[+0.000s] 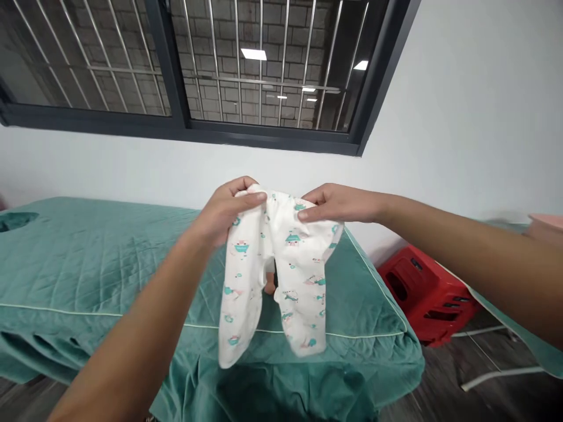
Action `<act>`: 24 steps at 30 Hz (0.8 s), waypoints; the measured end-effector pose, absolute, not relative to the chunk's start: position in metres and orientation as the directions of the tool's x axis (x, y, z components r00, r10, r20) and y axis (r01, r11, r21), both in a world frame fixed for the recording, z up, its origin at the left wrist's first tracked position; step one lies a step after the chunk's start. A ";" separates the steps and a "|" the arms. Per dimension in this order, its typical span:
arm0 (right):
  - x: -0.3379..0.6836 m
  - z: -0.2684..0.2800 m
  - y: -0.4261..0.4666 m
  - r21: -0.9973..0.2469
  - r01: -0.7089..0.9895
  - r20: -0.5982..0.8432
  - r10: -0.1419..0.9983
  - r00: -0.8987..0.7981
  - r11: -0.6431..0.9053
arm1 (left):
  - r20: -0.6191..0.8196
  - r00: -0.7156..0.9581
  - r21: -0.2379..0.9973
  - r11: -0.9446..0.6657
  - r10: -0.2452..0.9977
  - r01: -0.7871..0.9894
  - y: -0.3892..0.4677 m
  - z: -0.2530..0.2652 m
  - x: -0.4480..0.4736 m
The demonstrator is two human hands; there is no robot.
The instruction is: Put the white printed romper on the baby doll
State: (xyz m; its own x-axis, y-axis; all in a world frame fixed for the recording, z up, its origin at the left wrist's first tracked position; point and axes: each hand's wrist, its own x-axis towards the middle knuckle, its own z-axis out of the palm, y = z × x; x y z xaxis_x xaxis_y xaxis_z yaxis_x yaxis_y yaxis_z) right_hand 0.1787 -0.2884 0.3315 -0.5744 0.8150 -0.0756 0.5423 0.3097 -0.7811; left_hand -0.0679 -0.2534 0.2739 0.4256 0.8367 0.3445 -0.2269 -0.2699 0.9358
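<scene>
Two hands, left hand (229, 208) and right hand (336, 204), pinch the waistband of small white printed cotton baby trousers (275, 275), held up over the teal quilted massage bed's (88, 275) near right corner; something pinkish behind them stays unclear.

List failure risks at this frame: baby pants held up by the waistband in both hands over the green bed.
1. The left hand and right hand pinch only the waistband edge of the baby pants; a slip could drop one side.
2. The legs hang loose over the quilted bed cover and may twist or bunch.
3. A small pinkish object behind the pants is hidden; can't tell what.
</scene>
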 end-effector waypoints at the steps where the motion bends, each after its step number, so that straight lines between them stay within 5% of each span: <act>1: 0.179 0.332 -0.290 -0.772 0.553 -0.077 0.818 -0.571 0.313 | 0.343 0.459 0.938 -0.272 0.819 -0.216 -0.253 0.277 -0.076; 8: 0.153 0.327 -0.284 -0.821 0.369 0.182 0.812 -0.554 0.436 | 0.196 0.702 0.885 -0.432 0.685 0.174 -0.263 0.304 -0.090; 12: 0.135 0.318 -0.272 -0.868 0.216 0.273 0.793 -0.544 0.447 | 0.156 0.727 0.854 -0.461 0.668 0.240 -0.266 0.289 -0.069; 17: 0.144 0.310 -0.266 -0.882 0.318 0.109 0.807 -0.580 0.347 | 0.243 0.586 0.970 -0.207 0.773 -0.129 -0.247 0.254 -0.066; 21: 0.155 0.294 -0.263 -0.814 0.525 -0.171 0.761 -0.625 0.248 | 0.276 0.543 0.911 -0.036 0.793 -0.411 -0.235 0.233 -0.063; 24: 0.156 0.274 -0.255 -0.839 0.511 -0.189 0.780 -0.596 0.187 | 0.230 0.634 0.870 0.136 0.738 -0.475 -0.234 0.216 -0.054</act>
State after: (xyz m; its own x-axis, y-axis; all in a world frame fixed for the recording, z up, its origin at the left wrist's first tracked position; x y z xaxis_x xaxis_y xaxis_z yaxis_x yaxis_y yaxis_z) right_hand 0.1563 -0.2553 0.2742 -0.5963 0.7801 -0.1891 0.5107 0.1870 -0.8392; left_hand -0.0538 -0.2335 0.2164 0.6339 0.7383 0.2302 -0.4747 0.1364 0.8695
